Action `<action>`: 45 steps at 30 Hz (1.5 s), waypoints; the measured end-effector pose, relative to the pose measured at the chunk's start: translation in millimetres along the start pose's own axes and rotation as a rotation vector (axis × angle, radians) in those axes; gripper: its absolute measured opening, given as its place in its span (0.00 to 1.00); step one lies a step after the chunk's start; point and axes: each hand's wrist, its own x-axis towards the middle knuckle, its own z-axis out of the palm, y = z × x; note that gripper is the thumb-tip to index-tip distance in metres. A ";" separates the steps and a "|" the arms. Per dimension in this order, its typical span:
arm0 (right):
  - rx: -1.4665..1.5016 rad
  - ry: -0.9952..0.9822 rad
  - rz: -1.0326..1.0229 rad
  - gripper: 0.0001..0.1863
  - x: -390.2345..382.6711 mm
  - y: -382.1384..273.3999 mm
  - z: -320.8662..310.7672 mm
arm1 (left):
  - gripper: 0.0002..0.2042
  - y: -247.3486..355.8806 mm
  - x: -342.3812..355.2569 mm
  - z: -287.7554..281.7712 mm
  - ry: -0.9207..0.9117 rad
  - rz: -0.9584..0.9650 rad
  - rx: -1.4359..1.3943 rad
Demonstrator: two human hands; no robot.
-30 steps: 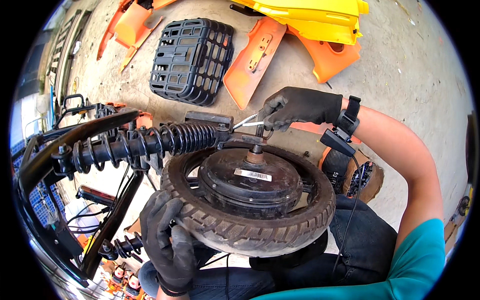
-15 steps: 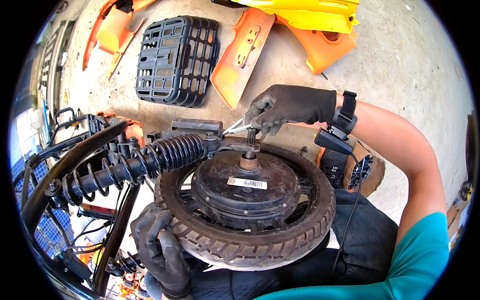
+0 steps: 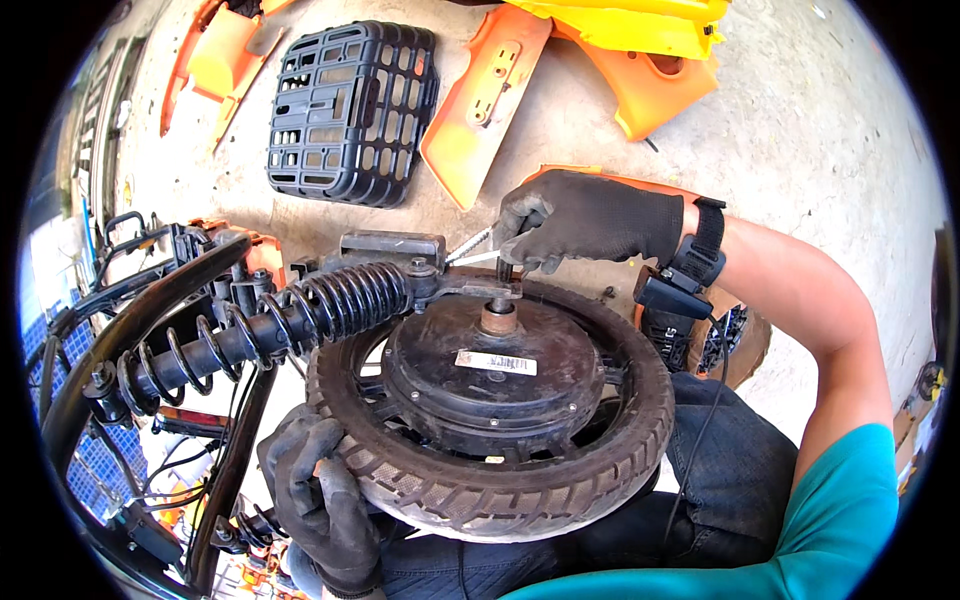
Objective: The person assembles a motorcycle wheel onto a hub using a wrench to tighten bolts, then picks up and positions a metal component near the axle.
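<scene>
A wheel with a black tyre (image 3: 520, 500) and a round black hub motor (image 3: 470, 375) lies nearly flat over my legs. My left hand (image 3: 318, 490), in a dark glove, has its curled fingers against the tyre's near left edge, gripping it. At the far side, my gloved right hand (image 3: 590, 225) closes its fingers around the top of the upright axle (image 3: 500, 305). Two thin pale strips (image 3: 475, 252) run from those fingers toward the frame; what exactly the fingertips pinch is hidden. A metal bracket (image 3: 470, 288) surrounds the axle, beside a coil-spring shock absorber (image 3: 300, 325).
Black frame tubes (image 3: 150, 330) with loose cables stand at the left. On the concrete floor beyond lie a black plastic basket (image 3: 350, 115), orange panels (image 3: 485, 105) and a yellow panel (image 3: 640, 25). A cable (image 3: 705, 410) hangs from a device on my right wrist.
My right hand has shifted slightly lower and to the right at the axle top, its fingers still closed. The left hand stays on the tyre. The view has tilted slightly.
</scene>
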 end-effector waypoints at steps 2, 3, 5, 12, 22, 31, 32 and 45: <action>0.073 0.036 -0.047 0.14 -0.9 5.5 2.7 | 0.17 1.6 0.9 0.3 -0.003 0.000 -0.004; 0.112 0.056 -0.070 0.15 -2.1 8.1 3.8 | 0.17 3.2 1.7 0.3 -0.006 0.006 0.007; 0.156 0.104 -0.071 0.14 -4.7 10.4 7.6 | 0.17 4.6 3.6 2.1 -0.009 0.009 0.012; 0.087 0.130 -0.030 0.13 -8.1 6.8 7.8 | 0.16 4.6 0.8 7.0 0.022 -0.033 -0.028; -0.079 0.049 -0.301 0.12 0.7 32.7 -7.0 | 0.17 10.2 2.6 6.5 0.013 -0.057 -0.001; -0.035 0.112 -0.055 0.14 -6.0 8.0 -0.4 | 0.16 7.1 2.6 6.2 0.018 -0.032 0.004; 0.020 0.100 -0.054 0.13 -5.6 9.4 -0.8 | 0.16 6.4 1.9 7.1 0.023 -0.049 -0.014; 0.074 0.026 -0.014 0.11 0.3 14.7 -10.2 | 0.17 4.3 -3.8 4.5 -0.001 -0.033 0.010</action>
